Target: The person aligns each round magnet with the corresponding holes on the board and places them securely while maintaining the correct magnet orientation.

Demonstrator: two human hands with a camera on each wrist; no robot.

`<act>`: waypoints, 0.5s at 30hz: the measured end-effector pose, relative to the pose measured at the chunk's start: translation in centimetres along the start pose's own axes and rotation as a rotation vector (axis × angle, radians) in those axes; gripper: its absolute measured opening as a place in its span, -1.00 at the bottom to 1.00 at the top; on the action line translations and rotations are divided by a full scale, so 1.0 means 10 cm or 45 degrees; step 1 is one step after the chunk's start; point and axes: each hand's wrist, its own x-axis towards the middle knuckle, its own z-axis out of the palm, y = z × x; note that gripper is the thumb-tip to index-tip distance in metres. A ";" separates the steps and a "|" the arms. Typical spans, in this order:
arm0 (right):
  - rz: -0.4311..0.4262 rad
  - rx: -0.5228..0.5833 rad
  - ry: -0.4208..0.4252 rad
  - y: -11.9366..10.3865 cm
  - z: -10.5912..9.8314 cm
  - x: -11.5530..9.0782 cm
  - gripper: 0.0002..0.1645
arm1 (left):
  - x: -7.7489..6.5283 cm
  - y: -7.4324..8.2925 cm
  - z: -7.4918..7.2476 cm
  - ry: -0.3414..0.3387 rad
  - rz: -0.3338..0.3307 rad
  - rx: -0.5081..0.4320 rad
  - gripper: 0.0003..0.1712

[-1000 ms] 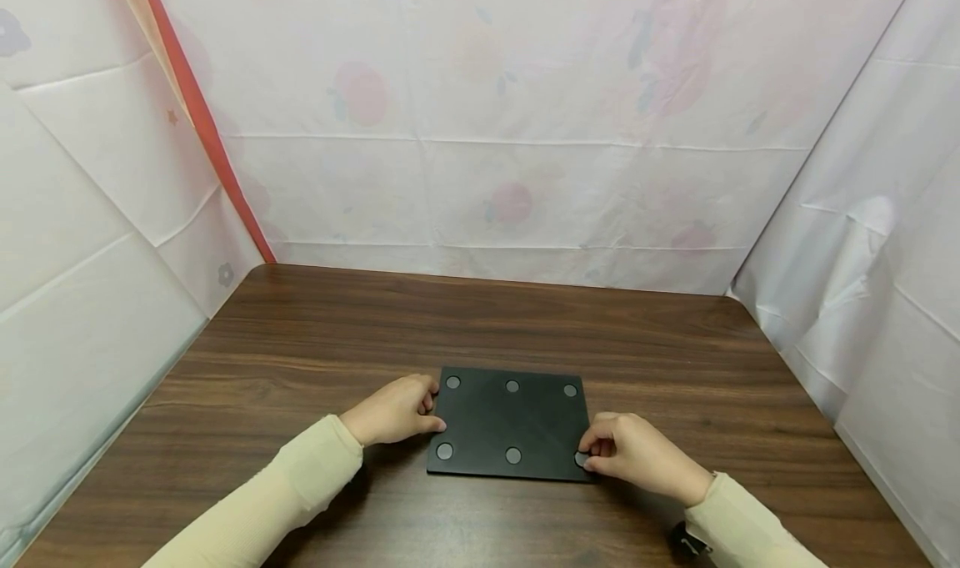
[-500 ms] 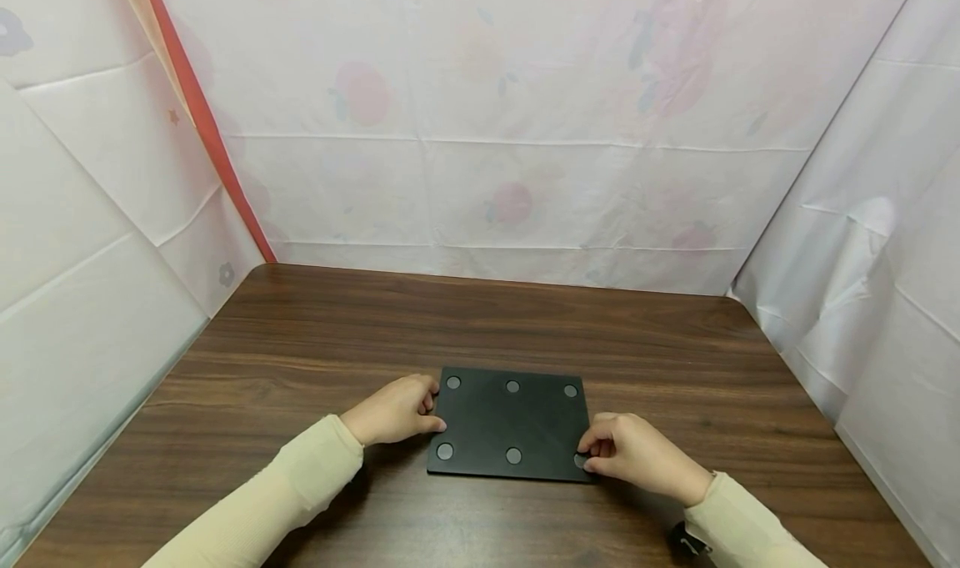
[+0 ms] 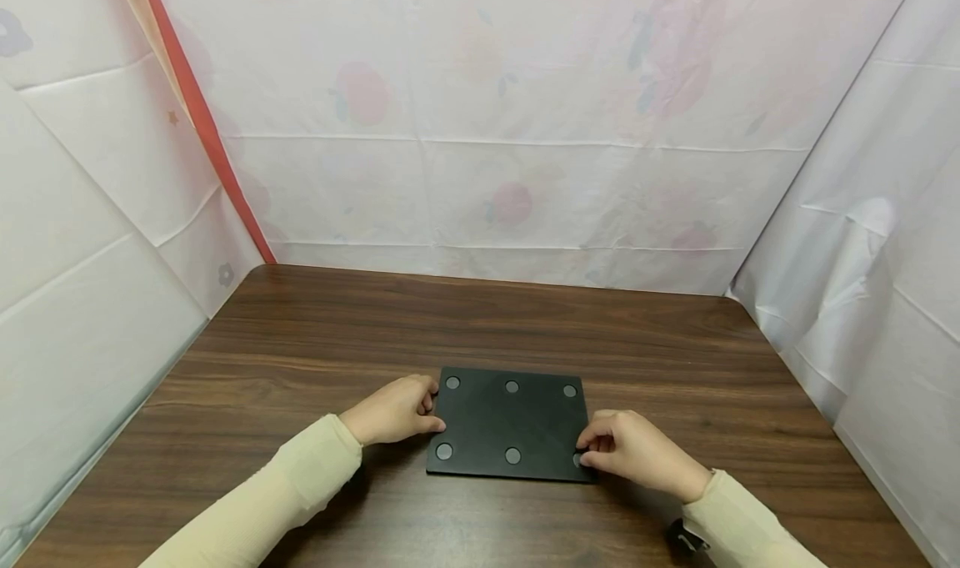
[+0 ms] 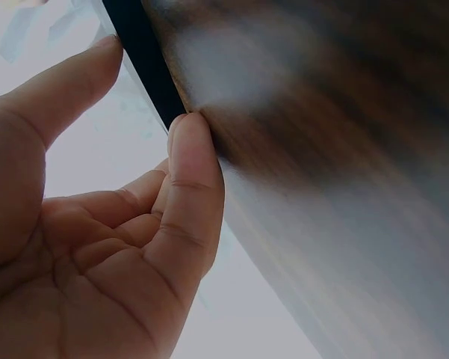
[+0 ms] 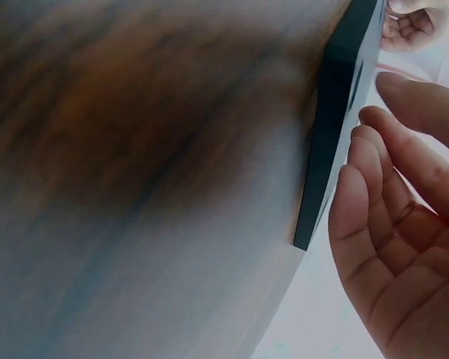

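Observation:
A thin black rectangular board (image 3: 495, 424) lies on the wooden table, with several round grey discs (image 3: 512, 455) set along its two long sides. The left hand (image 3: 393, 409) grips the board's left edge, its thumb on the upper face and its fingers curled against the side, as the left wrist view also shows. At the near right corner is the right hand (image 3: 636, 451), thumb and forefinger bent over the corner disc and partly hiding it. In the right wrist view a small gap separates that thumb and fingers (image 5: 371, 116), with nothing seen between them.
The brown wooden table (image 3: 337, 318) reaches back to a white patterned cloth (image 3: 465, 76). White cloth also hangs at both sides, with a red strip (image 3: 206, 126) at the back left corner. A black wrist device (image 3: 684, 539) shows under the right cuff.
The board and left hand stay in place. The right hand's thumb and forefinger shift very slightly at the corner disc.

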 end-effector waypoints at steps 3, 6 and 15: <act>0.007 0.002 0.053 0.02 -0.02 0.01 -0.96 | 0.00 -0.01 -0.01 -0.012 0.005 -0.010 -0.42; 0.038 -0.010 0.137 0.03 -0.06 0.04 -0.91 | -0.01 -0.02 -0.03 -0.017 0.030 -0.018 -0.41; 0.174 -0.052 0.424 0.07 -0.21 0.15 -0.87 | 0.02 -0.08 -0.07 -0.002 0.069 -0.019 -0.47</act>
